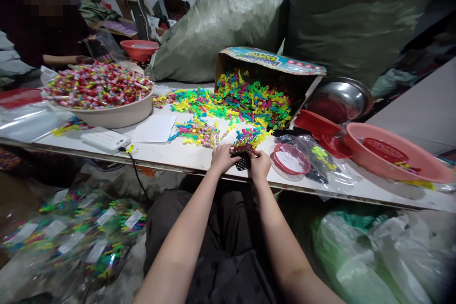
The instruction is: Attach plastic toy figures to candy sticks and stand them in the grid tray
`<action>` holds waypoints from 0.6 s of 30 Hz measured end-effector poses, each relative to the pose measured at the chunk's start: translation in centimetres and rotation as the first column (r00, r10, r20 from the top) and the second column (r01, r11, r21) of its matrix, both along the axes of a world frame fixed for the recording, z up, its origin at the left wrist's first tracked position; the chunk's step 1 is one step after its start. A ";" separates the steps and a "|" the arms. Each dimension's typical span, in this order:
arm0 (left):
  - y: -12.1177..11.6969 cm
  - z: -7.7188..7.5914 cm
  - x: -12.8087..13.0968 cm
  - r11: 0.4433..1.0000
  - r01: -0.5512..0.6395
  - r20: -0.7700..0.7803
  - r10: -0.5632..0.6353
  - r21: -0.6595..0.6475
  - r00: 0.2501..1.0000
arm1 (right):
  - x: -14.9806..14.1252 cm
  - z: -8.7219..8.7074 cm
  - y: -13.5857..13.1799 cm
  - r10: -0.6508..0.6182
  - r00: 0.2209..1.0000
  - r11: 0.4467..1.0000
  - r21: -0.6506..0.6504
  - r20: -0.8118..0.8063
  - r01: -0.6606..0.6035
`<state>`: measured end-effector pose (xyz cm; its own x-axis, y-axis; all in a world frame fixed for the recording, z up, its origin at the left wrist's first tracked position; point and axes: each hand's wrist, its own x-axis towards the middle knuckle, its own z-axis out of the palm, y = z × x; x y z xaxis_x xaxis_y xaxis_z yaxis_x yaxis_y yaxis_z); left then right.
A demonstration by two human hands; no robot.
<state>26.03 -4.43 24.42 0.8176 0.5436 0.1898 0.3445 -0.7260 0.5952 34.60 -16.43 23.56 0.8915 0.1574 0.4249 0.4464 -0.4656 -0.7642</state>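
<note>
At the table's front edge, my left hand [222,157] and my right hand [261,166] are closed on the two sides of a small black rack with holes [243,162]. Brightly coloured small plastic figures [247,137] stick up at its far side; whether they stand in it or lie behind it I cannot tell. To the left lies a cluster of striped sticks with coloured figures on top [199,131]. Beyond my hands, many loose figures [254,99] spill from a cardboard box [270,61] lying on its side.
On the left stand a beige basin [117,116] heaped with wrapped pieces, a white power bank [106,139] with a cable and a paper sheet [154,129]. Right are a red-rimmed round container [291,158], plastic bags [329,164] and a pink basin [395,152]. Another person [39,33] sits far left.
</note>
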 end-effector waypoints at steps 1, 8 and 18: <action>0.0 0.0 0.0 1.000 0.000 -0.002 0.000 -0.002 1.000 | 0.0 0.0 0.0 0.001 1.000 1.000 -0.003 -0.003 -0.001; 0.0 0.0 0.2 1.000 -0.011 -0.007 0.011 -0.005 1.000 | 0.2 -0.1 0.0 0.012 1.000 1.000 -0.002 -0.021 -0.012; 0.3 -0.2 0.2 0.999 -0.008 0.025 0.009 -0.034 1.000 | 0.0 -0.3 -0.3 0.043 0.999 0.999 0.001 -0.017 -0.043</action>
<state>26.23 -4.18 24.23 0.8080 0.5571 0.1917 0.3354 -0.7024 0.6278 34.63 -16.73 23.28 0.8910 0.1956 0.4098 0.4530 -0.4460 -0.7720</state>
